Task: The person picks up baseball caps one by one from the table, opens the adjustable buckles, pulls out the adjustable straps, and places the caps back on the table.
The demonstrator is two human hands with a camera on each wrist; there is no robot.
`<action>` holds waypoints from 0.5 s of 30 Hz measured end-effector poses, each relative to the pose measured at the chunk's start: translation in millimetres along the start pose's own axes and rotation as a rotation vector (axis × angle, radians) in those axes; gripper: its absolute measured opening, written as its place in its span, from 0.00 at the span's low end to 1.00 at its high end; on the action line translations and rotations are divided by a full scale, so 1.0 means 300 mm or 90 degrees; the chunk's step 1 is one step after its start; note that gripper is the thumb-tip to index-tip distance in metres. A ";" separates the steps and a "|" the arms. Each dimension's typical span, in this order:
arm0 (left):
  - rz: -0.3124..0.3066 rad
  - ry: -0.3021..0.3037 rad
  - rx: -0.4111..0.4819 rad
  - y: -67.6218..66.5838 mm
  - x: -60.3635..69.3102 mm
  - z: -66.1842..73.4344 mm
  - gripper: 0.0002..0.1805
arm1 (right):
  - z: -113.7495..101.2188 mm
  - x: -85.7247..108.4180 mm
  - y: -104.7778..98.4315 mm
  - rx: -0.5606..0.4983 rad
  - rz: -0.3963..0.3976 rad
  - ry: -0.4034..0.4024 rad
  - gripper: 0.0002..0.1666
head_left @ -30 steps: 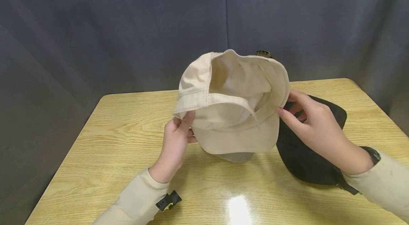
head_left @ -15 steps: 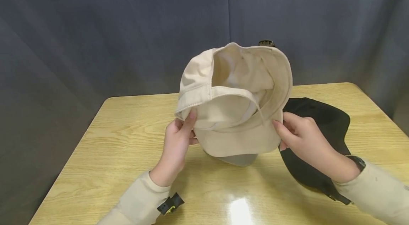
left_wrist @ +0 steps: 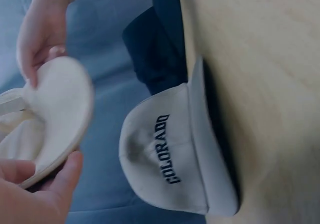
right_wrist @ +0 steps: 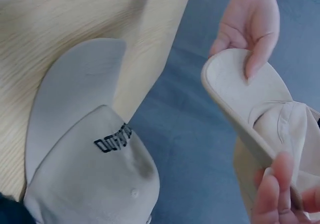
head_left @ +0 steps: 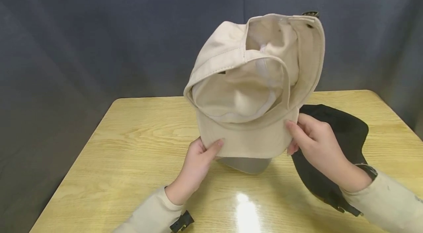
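Closest are two pale sleeves point(head_left: 383, 200), with a small black strap point(head_left: 181, 222) by the left one. Out of the sleeves come two bare hands. The left grip point(head_left: 198, 163) pinches one side of a cream cap's brim, with the thumb on the side facing the person. The right grip point(head_left: 318, 144) pinches the other side of that brim the same way.

The cream cap point(head_left: 251, 89) is up in the air between the hands. The brim is at the bottom and we can look right inside the hollow part. A curved band goes across the opening, and a small dark buckle point(head_left: 310, 14) sits at the top corner.

Under it, a light gray cap point(left_wrist: 150, 159) rests on the surface point(head_left: 115, 152). From above only a bit of its brim peeks out, but the left wrist view shows dark letters that say COLORADO on its front.

A black cloth thing point(head_left: 347, 130) lies on the surface too, partly behind the right hand and arm. Past the yellow wooden surface hangs a dark blue-gray curtain point(head_left: 115, 42).
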State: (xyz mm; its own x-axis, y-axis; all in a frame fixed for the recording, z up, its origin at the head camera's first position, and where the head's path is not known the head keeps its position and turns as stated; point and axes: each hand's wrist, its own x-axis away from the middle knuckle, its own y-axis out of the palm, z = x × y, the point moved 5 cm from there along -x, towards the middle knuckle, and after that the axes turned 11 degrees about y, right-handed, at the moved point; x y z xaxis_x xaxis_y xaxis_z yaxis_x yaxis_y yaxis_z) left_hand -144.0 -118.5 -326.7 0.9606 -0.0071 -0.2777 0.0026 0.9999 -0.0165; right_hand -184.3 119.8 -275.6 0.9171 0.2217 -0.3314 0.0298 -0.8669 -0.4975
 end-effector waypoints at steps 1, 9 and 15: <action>0.000 0.000 -0.001 0.004 0.002 -0.005 0.12 | -0.004 0.001 -0.003 -0.002 0.004 -0.003 0.08; 0.085 0.026 0.030 -0.007 0.003 -0.017 0.11 | -0.026 -0.003 0.011 -0.035 -0.026 -0.010 0.08; 0.149 0.046 0.043 -0.050 0.004 -0.004 0.12 | -0.029 -0.003 0.020 -0.035 -0.054 -0.010 0.08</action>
State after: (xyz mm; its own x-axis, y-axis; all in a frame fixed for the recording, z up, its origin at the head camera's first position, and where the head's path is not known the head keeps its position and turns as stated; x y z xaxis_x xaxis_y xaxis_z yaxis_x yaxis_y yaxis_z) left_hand -143.2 -133.5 -328.0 0.9150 0.2261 -0.3342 -0.1967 0.9731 0.1199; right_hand -181.6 110.5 -271.5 0.9041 0.3021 -0.3021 0.1298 -0.8679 -0.4796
